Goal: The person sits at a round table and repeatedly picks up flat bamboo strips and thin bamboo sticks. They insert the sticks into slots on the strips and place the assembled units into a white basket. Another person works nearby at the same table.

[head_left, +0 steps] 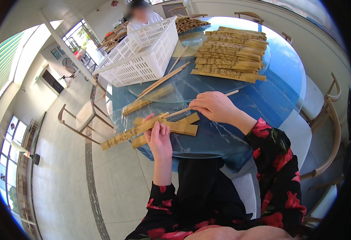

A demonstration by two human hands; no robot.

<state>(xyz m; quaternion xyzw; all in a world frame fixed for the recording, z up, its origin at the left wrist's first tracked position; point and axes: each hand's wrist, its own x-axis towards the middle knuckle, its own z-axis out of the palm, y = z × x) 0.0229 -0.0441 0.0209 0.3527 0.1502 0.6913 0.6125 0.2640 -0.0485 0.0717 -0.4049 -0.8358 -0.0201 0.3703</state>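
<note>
Here, left fingers [156, 129] pinch a wrapper [129, 134] overhanging the table's edge [201, 154], right fingers [200, 103] chopsticks [178, 112].

No word or number can be read. Dark print runs in small, blotchy marks along the gold sleeve [121, 138] in the left hand [160, 140]. Of the crossed sleeves [186, 128] lying beneath it on the counter [223, 141], one bears short rows of tiny characters near its right end, too small to make out. Across the pile [230, 52] at the far side of the hands, the gold faces carry broader dark patterning; some of it may be lettering, though the wide view blurs it.
</note>
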